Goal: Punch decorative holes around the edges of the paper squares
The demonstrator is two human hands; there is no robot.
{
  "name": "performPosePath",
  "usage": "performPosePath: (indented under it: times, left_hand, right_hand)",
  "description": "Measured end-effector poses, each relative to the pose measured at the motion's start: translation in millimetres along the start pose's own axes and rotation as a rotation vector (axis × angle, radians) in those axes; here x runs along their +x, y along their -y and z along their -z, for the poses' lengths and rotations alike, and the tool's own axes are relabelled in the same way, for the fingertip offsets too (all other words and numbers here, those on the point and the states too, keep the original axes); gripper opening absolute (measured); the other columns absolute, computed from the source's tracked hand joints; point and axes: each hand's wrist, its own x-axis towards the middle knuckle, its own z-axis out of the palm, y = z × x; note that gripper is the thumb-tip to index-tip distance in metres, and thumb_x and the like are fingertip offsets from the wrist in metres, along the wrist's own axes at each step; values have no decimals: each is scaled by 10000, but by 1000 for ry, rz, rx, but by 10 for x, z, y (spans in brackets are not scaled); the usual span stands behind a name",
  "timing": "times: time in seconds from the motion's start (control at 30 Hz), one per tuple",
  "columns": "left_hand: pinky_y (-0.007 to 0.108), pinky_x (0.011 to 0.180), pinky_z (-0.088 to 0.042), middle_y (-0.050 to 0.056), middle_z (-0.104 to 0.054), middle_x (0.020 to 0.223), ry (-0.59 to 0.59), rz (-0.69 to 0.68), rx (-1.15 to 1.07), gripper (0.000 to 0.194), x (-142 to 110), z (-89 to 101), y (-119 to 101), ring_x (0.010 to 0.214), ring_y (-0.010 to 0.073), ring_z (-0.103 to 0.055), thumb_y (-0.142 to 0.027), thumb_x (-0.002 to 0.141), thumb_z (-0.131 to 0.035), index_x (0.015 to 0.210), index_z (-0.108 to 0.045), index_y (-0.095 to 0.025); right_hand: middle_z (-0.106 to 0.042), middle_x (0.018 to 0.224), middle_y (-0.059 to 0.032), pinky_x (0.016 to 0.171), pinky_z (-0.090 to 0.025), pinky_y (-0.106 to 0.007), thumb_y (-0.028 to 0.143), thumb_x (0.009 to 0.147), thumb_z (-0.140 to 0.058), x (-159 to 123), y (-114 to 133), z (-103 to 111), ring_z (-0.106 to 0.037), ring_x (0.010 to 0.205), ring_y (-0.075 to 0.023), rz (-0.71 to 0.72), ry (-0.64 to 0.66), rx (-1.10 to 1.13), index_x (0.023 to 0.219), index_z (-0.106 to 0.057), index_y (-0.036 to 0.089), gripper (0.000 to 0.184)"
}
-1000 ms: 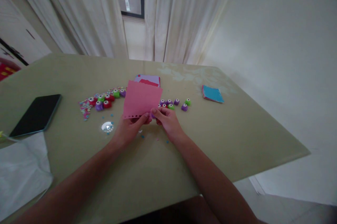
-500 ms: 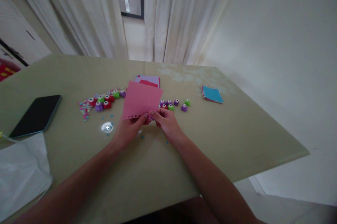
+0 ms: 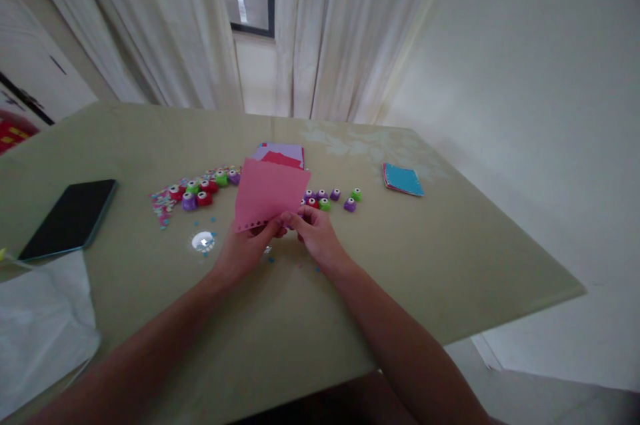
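A square sheet of pink paper (image 3: 273, 192) is held up above the table, tilted so its face shows. Small holes run along its lower edge from the left corner. My left hand (image 3: 247, 245) pinches that lower edge with the thumb on top and the fingers underneath. At the right end of the same edge, the closed thumb and fingers of my right hand (image 3: 315, 232) grip the paper, thumbs almost touching. What lies under the fingertips is hidden. Behind the sheet is a stack of lilac and red paper (image 3: 287, 150), partly covered.
Several one-eyed red, green and purple figures (image 3: 189, 201) stand left, by a heap of paper bits (image 3: 160, 202); more figures (image 3: 350, 204) stand right. A blue-topped paper stack (image 3: 404, 180) lies farther right. At left are a tablet (image 3: 70, 218) and a white cloth-like item (image 3: 47, 332).
The pink paper has dipped slightly and leans a little more away. My thumbs have shifted slightly along its lower edge; both hands keep their grip.
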Motion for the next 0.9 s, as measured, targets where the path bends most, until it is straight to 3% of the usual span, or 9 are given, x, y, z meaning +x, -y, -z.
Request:
performPosePath:
  times: [0.17,0.3,0.6,0.9]
  left_hand:
    - [355,722,-619,77,-823,786,-1,13,13,447,-9,-4,-47,776,276,-794,-642,812,-725,831,-783,-200]
    - [353,709,-612,85,-821,802,-10,0,-34,468,17,14,-2,762,272,-783,-641,795,-755,881,-789,-182]
    - [362,721,-610,107,-823,812,-98,43,-53,501,27,45,52,788,284,-790,-663,796,-774,884,-790,-171]
    - [407,801,-620,117,-836,864,-116,66,-37,511,26,40,97,842,308,-806,-678,814,-760,926,-785,-180]
  right_hand:
    - [-488,591,61,518,-252,-281,731,661,-880,-9,-7,11,-351,538,-106,22,-13,-34,717,-622,206,588]
    - [-469,552,55,496,-238,-288,815,738,-765,23,-63,17,-342,494,-103,-4,9,19,682,-608,207,631]
    - [-621,691,17,483,-305,-265,813,764,-728,122,14,135,-408,512,-105,120,-298,128,884,-663,212,616]
    - [-736,848,-59,535,-422,-283,848,868,-576,176,56,256,-554,589,-141,224,-396,118,967,-713,201,669]
